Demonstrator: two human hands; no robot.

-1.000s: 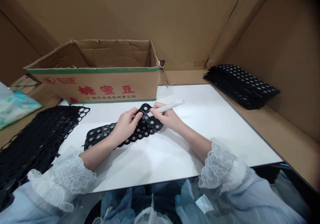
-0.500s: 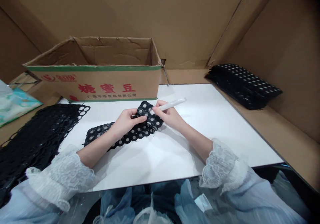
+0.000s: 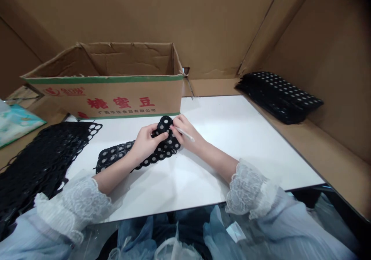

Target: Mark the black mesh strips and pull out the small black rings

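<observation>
A black perforated strip with pale round spots [image 3: 113, 154] lies at a slant on the white board, its right end lifted and folded. My left hand [image 3: 147, 143] pinches that raised part between thumb and fingers. Against the right edge of the same part, my right hand [image 3: 187, 133] is closed around a white pen-like tool [image 3: 185, 134]. The tool's back end points down to the right, and its tip is hidden by my fingers.
An open cardboard box [image 3: 121, 97] stands behind the hands. Black ring-patterned mesh sheets [image 3: 43, 159] are piled at left, near a teal-and-white packet [image 3: 19, 122]. A stack of black spotted pieces [image 3: 278, 96] lies at right, beyond the white board [image 3: 232, 136].
My right hand has turned and moved slightly left, and the tool now slants down to the right rather than up. The camera view has shifted a little.
</observation>
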